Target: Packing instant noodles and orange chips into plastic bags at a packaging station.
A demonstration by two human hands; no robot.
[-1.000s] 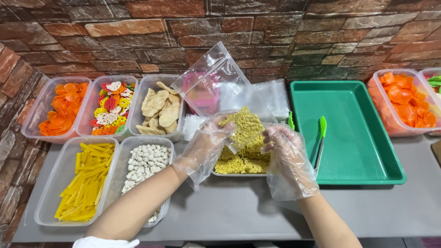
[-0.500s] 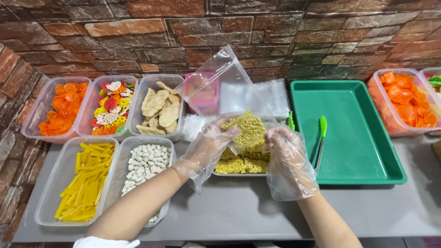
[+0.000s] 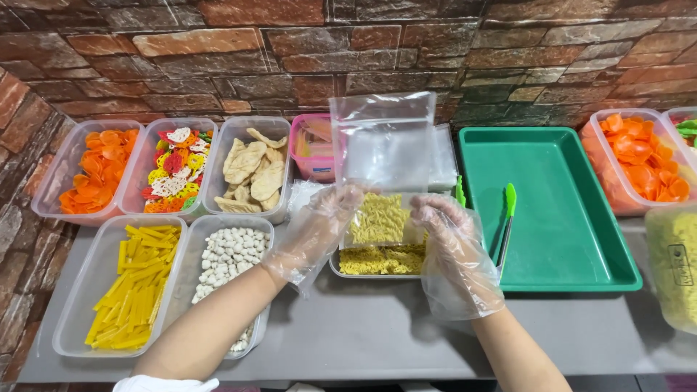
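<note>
Over the middle of the grey desk (image 3: 377, 327), both gloved hands hold a clear plastic bag (image 3: 383, 156) upright, with a block of yellow dried noodles (image 3: 379, 218) sitting in its lower part. The left hand (image 3: 319, 229) pinches the bag's left edge, its fingers (image 3: 347, 197) closed on the film beside the noodles; the right hand (image 3: 450, 239) pinches the right edge the same way. The bag's empty upper part stands tall above the hands, in front of a pink container (image 3: 312, 149) and a stack of spare bags (image 3: 439, 156).

Just below the bag lies a shallow tray of noodles (image 3: 381, 260), partly hidden by it. To the left stand clear tubs: yellow sticks (image 3: 134, 283), small white pellets (image 3: 229, 261), pale fish-shaped crackers (image 3: 253, 170), multicoloured crackers (image 3: 174, 170) and orange chips (image 3: 94, 170). To the right is a green tray (image 3: 559, 210) with green tongs (image 3: 506, 221) on its left rim, and beyond it another tub of orange chips (image 3: 642, 160).

The bag looks light, thin and slippery, more so between plastic gloves, so it probably has to be pinched firmly at the side edges level with the noodles. The noodle block seems stiff but brittle; squeezing it through the film would likely crumble it.
</note>
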